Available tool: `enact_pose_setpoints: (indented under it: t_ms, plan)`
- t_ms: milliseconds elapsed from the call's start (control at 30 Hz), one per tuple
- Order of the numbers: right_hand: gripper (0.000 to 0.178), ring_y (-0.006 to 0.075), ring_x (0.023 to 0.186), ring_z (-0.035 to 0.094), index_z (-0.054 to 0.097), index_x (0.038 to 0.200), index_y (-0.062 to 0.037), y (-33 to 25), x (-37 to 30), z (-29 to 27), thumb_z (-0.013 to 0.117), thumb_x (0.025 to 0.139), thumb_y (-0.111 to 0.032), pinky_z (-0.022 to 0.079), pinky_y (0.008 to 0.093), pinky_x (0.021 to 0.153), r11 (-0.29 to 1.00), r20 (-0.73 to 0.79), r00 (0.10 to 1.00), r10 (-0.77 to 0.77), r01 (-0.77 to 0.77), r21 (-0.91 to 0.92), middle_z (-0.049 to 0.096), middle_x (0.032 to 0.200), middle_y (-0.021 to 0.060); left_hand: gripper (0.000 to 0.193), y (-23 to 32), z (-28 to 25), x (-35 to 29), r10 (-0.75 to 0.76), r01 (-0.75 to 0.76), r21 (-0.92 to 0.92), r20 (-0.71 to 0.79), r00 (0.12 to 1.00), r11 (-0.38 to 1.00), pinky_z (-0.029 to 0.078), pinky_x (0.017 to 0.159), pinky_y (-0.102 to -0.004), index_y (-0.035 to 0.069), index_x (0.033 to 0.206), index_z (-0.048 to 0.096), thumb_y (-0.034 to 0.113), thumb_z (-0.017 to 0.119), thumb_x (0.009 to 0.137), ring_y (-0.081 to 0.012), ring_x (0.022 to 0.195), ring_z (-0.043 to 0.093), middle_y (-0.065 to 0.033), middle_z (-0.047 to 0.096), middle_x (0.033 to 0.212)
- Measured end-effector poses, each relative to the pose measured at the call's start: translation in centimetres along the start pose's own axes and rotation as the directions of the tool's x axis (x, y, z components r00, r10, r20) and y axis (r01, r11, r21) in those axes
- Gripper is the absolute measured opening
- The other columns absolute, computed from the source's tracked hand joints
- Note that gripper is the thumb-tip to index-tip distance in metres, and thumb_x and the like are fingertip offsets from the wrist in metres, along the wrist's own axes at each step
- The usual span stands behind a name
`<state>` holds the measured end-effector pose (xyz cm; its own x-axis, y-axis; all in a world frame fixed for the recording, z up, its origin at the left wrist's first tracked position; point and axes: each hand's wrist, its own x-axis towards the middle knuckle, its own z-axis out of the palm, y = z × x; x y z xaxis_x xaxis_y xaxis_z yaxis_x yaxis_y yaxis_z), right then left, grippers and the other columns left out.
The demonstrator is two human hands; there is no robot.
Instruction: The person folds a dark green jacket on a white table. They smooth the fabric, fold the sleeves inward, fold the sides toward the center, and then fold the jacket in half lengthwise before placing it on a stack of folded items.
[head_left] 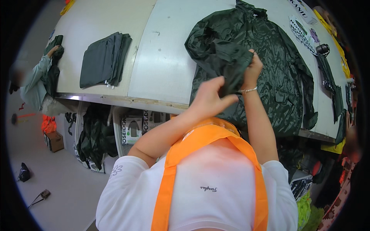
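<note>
In the head view, my right hand (pixel 252 71) was closed on bunched dark green cloth (pixel 227 59); its fingertips were partly hidden. My left hand (pixel 210 96) held its thumb apart beside the same cloth, its other fingers mostly hidden, so I could not tell whether it gripped. I could not make out whether the bunch was a sleeve or a separate piece. It lay over the left part of a dark green jacket (pixel 283 73), spread at the worktop's (pixel 162 69) front edge, my forearms hiding some of its hem. Left of it, near the front edge, sat a folded stack (pixel 104 59). By the worktop's left end a co-worker (pixel 36 82), blurred and partly cut off, held dark cloth (pixel 54 65). Toward the right edge lay a black device (pixel 323 49)
</note>
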<state>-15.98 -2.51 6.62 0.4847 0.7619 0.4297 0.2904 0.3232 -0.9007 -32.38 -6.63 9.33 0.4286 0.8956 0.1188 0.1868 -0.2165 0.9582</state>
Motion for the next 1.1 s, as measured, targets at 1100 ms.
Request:
enact_pose_setpoints:
  t_ms: [1100]
  plan:
    - [0.017, 0.0065, 0.048, 0.043, 0.050, 0.085, -0.0054, -7.3, -4.9, -3.6, 0.065, 0.076, -0.002, 0.040, 0.0209, 0.048, 0.944, 0.324, 0.946, 0.000, 0.106, -0.312, 0.050, 0.061, -0.0010, 0.030, 0.7, -5.5, 0.8, 0.641, -0.427, 0.527, -0.333, 0.692, 0.735, 0.049, 0.063, -0.0278, 0.004, 0.080, 0.060, -0.012, 0.070, 0.058, -0.0227, 0.071, 0.060, -0.0089, 0.061, 0.079]
